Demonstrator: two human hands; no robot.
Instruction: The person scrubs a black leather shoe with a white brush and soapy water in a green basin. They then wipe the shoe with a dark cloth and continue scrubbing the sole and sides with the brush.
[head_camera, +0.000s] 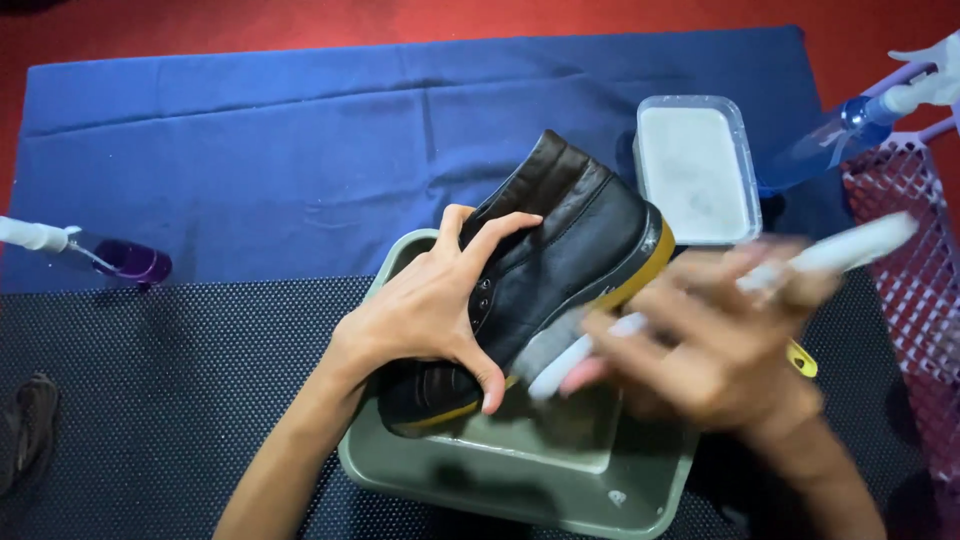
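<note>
I am seeing one black boot, one grey basin, one white brush, one clear tub, two spray bottles, a purple one and a blue one, one pink basket, one blue cloth.

We see a black leather boot with tan sole, tilted on its side over a grey-green basin (white brush, blurred, at its sole)

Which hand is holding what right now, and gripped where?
Left hand grips the black shoe around its laced upper, above the grey tray. Right hand, motion-blurred, holds a white brush mid-handle.
</note>
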